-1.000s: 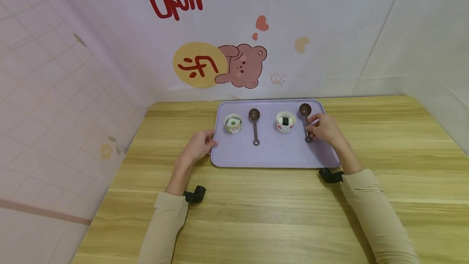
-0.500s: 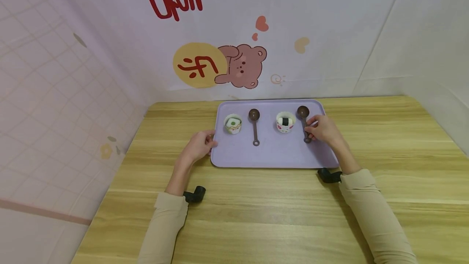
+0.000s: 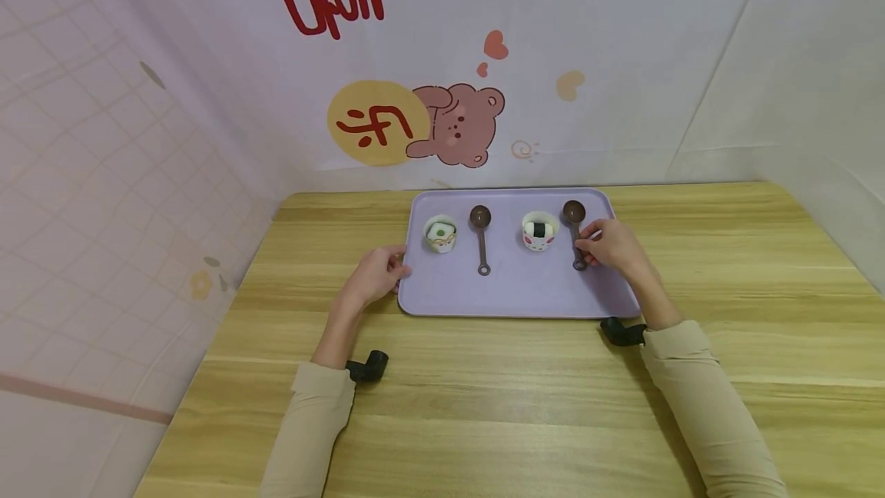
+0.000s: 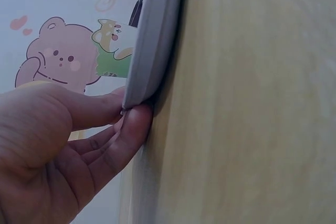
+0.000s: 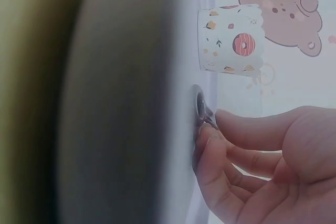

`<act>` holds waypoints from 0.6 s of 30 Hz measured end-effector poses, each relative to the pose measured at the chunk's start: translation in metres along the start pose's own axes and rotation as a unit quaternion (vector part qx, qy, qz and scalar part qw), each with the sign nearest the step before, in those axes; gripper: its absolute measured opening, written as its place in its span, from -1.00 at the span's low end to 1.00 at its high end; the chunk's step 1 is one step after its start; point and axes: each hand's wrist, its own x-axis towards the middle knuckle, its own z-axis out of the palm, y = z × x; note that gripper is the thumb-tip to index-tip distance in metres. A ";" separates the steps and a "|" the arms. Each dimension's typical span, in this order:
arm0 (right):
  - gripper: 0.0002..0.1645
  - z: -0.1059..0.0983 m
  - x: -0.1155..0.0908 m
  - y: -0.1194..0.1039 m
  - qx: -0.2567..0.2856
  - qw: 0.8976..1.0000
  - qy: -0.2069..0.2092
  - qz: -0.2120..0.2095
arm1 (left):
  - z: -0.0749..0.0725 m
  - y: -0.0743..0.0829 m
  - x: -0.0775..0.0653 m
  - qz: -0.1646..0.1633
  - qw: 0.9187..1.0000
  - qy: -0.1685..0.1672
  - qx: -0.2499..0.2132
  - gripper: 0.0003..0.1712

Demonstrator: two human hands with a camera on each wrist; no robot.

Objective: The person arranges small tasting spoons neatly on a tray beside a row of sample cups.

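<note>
My left hand [image 3: 373,275] pinches the left rim of a lilac tray [image 3: 512,294]. In the left wrist view its thumb lies on the tray's upper side, with fingers below the edge [image 4: 149,51]. At the tray's right end, my right hand [image 3: 611,244] pinches the handle of a brown measuring spoon [image 3: 574,212], whose bowl points toward the wall. Left of it stands a patterned paper cup [image 3: 538,241] holding a white piece with a black band. A second brown spoon [image 3: 482,244] lies mid-tray, beside another paper cup [image 3: 442,244] with a white, green-centred piece inside.
The tray rests on a wood-grain table [image 3: 498,406] near its back edge. Behind it hangs a white cloth [image 3: 622,44] printed with a bear and hearts. Black wrist mounts [image 3: 369,367] sit at both cuffs.
The right hand and its spoon have shifted slightly left and toward me, then settled a touch back to the right. The left hand, tray, cups and other spoon stay in place.
</note>
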 end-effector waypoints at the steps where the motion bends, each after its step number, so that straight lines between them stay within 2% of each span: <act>1: -0.76 0.000 0.000 0.000 -0.001 1.000 0.001 -0.002 | 0.000 0.000 0.000 0.000 1.000 0.000 0.002 -0.41; 11: -0.73 -0.001 -0.004 -0.002 -0.027 0.999 0.010 -0.017 | -0.001 0.002 0.000 -0.003 1.000 0.001 0.003 -0.40; 18: -0.70 -0.004 -0.007 -0.004 -0.058 0.998 0.013 -0.020 | -0.002 0.001 0.002 0.012 1.000 0.020 0.010 -0.42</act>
